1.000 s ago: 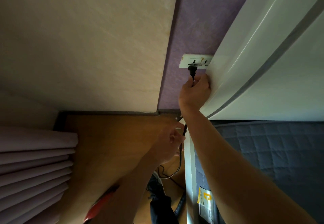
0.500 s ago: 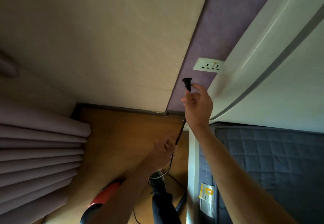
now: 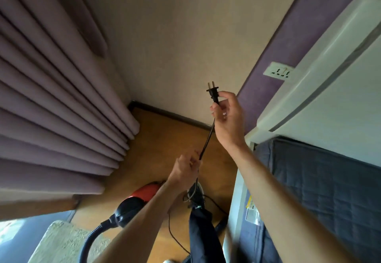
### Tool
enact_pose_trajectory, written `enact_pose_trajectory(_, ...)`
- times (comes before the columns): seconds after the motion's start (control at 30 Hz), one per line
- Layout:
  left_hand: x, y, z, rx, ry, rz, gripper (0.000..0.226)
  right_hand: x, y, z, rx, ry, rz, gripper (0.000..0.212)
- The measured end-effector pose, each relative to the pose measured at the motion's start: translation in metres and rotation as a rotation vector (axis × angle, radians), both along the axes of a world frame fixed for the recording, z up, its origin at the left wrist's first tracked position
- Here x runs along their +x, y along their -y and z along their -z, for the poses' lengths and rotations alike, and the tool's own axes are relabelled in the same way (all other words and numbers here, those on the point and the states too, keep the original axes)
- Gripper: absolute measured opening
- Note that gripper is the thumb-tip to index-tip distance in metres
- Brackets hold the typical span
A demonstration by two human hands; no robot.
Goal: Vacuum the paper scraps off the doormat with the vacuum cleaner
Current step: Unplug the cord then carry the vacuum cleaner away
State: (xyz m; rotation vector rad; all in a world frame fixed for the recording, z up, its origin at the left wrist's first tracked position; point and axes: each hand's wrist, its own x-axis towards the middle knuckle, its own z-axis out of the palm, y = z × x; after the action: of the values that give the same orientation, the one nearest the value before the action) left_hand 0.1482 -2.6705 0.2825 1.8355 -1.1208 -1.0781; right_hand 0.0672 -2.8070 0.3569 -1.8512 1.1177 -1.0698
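Note:
My right hand (image 3: pixel 227 118) pinches the black plug (image 3: pixel 213 93) of the vacuum cord, prongs up, well clear of the white wall socket (image 3: pixel 278 72). Lower down, my left hand (image 3: pixel 185 171) grips the black cord (image 3: pixel 207 139), which runs taut between the two hands. The red and black vacuum cleaner (image 3: pixel 136 201) lies on the wooden floor under my left forearm, its dark hose (image 3: pixel 88 242) curving down. A corner of the pale shaggy doormat (image 3: pixel 61 242) shows at the bottom left; no paper scraps can be made out on it.
Mauve curtains (image 3: pixel 57 102) hang along the left. A white headboard (image 3: pixel 321 73) and a bed with a grey quilted cover (image 3: pixel 321 190) fill the right. My dark trouser leg (image 3: pixel 204 234) stands beside the bed frame, with slack cord looping on the wooden floor (image 3: pixel 165 139).
The plug came out of the wall socket. My right hand has carried it down and left, away from the wall, and the view has swung left to take in the curtains, vacuum and doormat.

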Motion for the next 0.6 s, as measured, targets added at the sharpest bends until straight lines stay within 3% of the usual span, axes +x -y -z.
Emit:
enact_pose_trajectory(0.23, 0.036, -0.094, 0.001, -0.072, 0.109, -0.221, 0.013, 0.055, -0.086, -0.017, 0.017, -0.033, -0.230, 0.024)
enact_pose_trajectory(0.43, 0.063, -0.151, 0.019, -0.079, 0.171, -0.397, 0.014, 0.113, -0.141, -0.006, 0.019, -0.110, -0.430, 0.021)
enact_pose_trajectory(0.6, 0.076, -0.182, 0.049, -0.004, 0.079, -0.582, 0.016, 0.159, -0.170, 0.023, 0.029, -0.177, -0.626, 0.021)
